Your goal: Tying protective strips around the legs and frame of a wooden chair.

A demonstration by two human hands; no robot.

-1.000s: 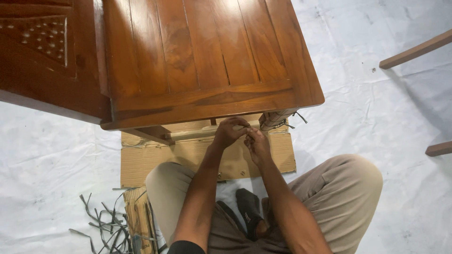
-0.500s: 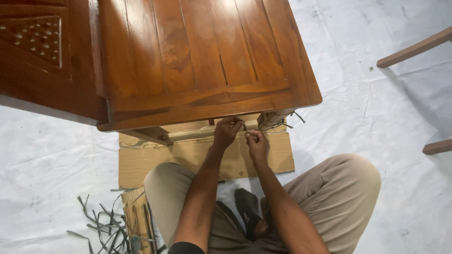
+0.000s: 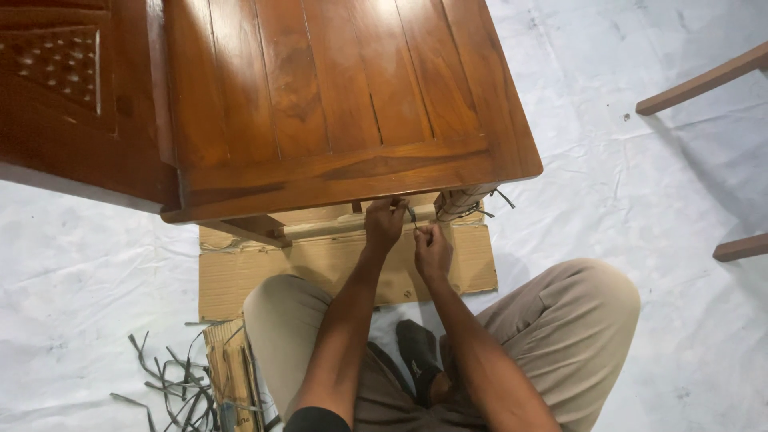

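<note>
A glossy brown wooden table (image 3: 320, 96) stands over me. Under its near edge runs a rail wrapped in brown cardboard (image 3: 320, 230). My left hand (image 3: 384, 224) is closed around that wrapped rail. Beside it, my right hand (image 3: 433, 250) pinches a thin dark strap (image 3: 412, 216) that runs up between the two hands. The table leg at the right (image 3: 460, 202) is wrapped in cardboard and tied with straps. Part of both hands' fingers is hidden under the table edge.
A flat cardboard sheet (image 3: 240, 276) lies on the white floor cover below the table. Cut dark straps (image 3: 168, 384) and a corrugated cardboard piece (image 3: 232, 372) lie at my left knee. A carved wooden panel (image 3: 56, 72) stands at left; wooden bars (image 3: 704, 80) at right.
My two hands have drawn slightly apart from a joined grip, with the strap now showing between them. The view has shifted a little left.
</note>
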